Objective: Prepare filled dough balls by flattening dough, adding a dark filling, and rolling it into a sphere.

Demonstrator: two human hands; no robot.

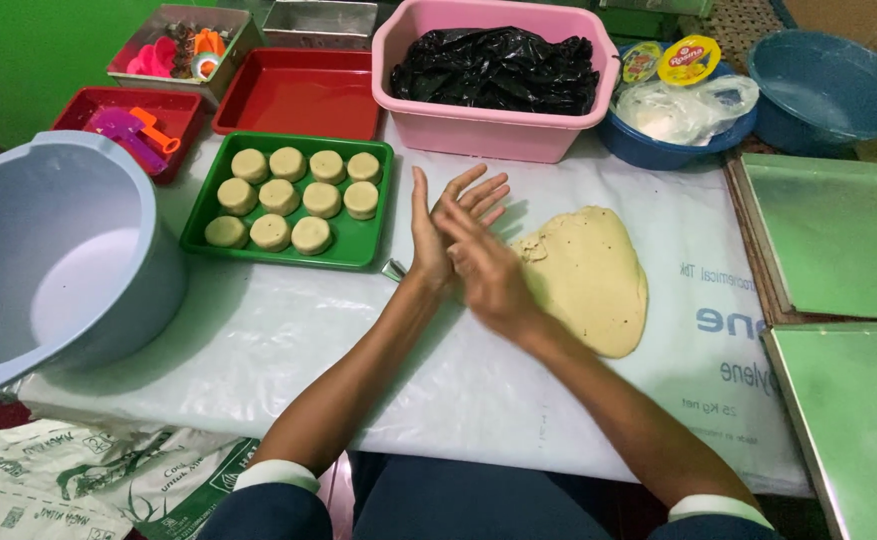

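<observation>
My left hand (436, 222) stands upright over the white plastic sheet (288, 340), fingers spread. My right hand (485, 270) lies across its palm, pressed flat against it and slightly blurred. Whether anything sits between the palms is hidden. Just right of the hands lies a flat slab of pale dough (593, 285). To their left, a green tray (363, 245) holds several round dough pucks (280, 197). A small metal cutter (393, 269) rests by the tray's near corner, beside my left wrist.
A large grey bucket (48, 260) stands at the left. At the back are a pink basin (488, 135) with a black bag, red trays (298, 95), a blue bowl (658, 150) with packets and a blue basin (828, 90). Green baking sheets (838, 230) lie at the right.
</observation>
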